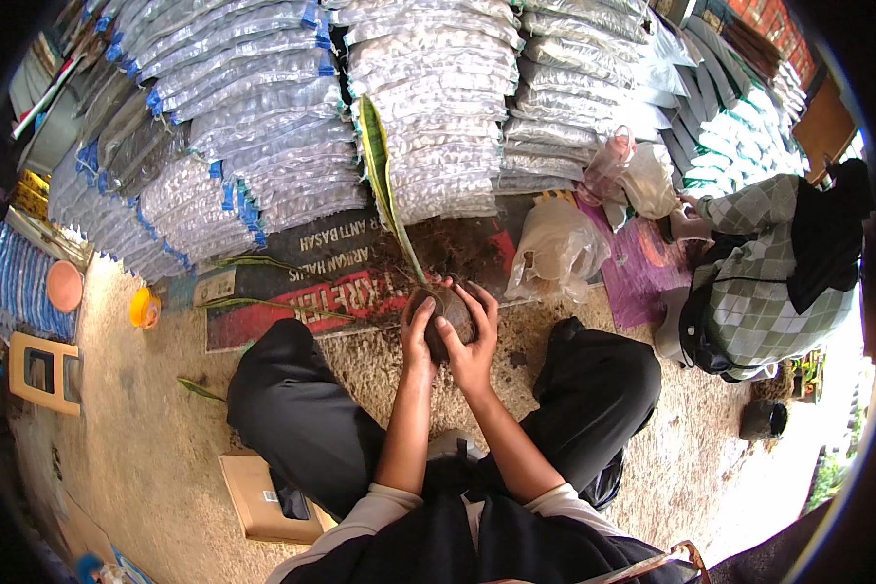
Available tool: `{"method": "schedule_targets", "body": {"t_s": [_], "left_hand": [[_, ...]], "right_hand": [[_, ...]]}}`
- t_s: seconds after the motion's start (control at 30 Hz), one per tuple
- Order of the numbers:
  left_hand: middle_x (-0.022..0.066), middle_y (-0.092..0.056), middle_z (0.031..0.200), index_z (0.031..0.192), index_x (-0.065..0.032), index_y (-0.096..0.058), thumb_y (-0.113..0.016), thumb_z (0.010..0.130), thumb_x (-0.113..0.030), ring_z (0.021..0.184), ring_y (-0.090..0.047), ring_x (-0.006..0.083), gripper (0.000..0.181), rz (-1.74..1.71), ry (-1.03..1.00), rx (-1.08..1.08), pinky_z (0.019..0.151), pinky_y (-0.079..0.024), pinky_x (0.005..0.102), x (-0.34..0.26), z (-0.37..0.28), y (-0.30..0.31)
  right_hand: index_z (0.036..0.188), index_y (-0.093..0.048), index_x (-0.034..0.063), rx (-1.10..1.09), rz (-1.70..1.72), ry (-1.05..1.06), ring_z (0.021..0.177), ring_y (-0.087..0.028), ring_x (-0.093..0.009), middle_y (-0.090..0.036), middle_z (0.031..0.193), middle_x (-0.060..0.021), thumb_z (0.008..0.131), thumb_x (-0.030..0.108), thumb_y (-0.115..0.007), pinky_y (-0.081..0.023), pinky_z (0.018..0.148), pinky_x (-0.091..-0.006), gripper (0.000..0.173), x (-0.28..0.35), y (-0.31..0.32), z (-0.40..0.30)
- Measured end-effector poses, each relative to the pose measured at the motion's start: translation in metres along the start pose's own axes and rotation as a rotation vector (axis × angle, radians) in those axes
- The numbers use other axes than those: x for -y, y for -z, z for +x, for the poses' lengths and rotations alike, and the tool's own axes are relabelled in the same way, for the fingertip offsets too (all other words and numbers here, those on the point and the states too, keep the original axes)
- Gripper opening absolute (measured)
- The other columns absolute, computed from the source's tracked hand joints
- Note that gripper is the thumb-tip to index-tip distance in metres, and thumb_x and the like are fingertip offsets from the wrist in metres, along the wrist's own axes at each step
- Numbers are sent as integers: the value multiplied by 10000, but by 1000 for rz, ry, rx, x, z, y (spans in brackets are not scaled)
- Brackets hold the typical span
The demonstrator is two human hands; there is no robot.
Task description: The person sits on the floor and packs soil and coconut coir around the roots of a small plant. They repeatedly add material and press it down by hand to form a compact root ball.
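Between my knees, my left hand [418, 332] and my right hand [474, 336] cup a round brown ball [447, 310] from its two sides. Whether the ball is packed soil or a coconut shell cannot be told. From its far side rises a snake plant leaf [381, 171] with yellow edges, leaning to the left. Dark loose soil and roots [449, 244] lie just beyond my fingers on a printed banner sheet [252, 328]. Another cut snake plant leaf [277, 304] rests on the sheet to the left.
Stacked clear bags of pebbles [438, 117] form a wall ahead. A white plastic bag [558, 248] stands right of the soil. Farther right a person [759, 277] crouches by a purple sheet [628, 263]. On the left are a cardboard box [252, 496], a yellow tub [144, 308] and a stool [44, 336].
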State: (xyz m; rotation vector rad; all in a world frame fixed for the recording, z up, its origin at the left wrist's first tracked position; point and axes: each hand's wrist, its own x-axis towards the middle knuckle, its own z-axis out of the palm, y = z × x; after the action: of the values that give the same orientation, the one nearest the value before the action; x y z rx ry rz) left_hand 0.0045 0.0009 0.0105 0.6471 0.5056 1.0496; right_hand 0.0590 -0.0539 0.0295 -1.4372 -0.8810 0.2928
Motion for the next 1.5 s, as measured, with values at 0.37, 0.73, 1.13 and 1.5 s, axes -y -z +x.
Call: {"method": "schedule_targets", "body": {"t_s": [0.37, 0.73, 1.13, 1.5], "left_hand": [[61, -586, 839, 916, -47, -566, -548, 728, -283, 738, -574, 181, 303, -101, 167, -137, 670, -480, 303, 1, -4, 14], [80, -531, 1050, 1114, -72, -480, -407, 845, -460, 943, -533, 197, 478, -34, 94, -218, 819, -438, 343, -14, -6, 1], [127, -479, 1179, 1288, -56, -317, -370, 888, -385, 1097, -444, 201, 521, 422, -182, -20, 940, -316, 353, -21, -4, -2], [119, -396, 1283, 1249, -7, -362, -268, 861, -452, 1143, -408, 218, 597, -188, 54, 148, 984, -295, 337, -1, 5, 6]], "right_hand": [[1043, -570, 25, -4, -93, 156, 1108, -391, -311, -345, 1264, -170, 753, 147, -536, -295, 940, -401, 316, -1, -1, -7], [1182, -439, 13, 153, -283, 219, 1077, -428, -339, -409, 1190, -180, 741, 211, -610, -331, 913, -407, 514, 1, -4, 3], [1151, -453, 11, -80, 418, -313, 919, -534, -175, -549, 1028, -115, 660, 119, -710, -423, 809, -282, 565, -5, 6, 16], [1199, -398, 12, 106, 220, -135, 1016, -496, -233, -509, 1106, -152, 603, 216, -740, -379, 878, -346, 717, 9, -5, 2]]}}
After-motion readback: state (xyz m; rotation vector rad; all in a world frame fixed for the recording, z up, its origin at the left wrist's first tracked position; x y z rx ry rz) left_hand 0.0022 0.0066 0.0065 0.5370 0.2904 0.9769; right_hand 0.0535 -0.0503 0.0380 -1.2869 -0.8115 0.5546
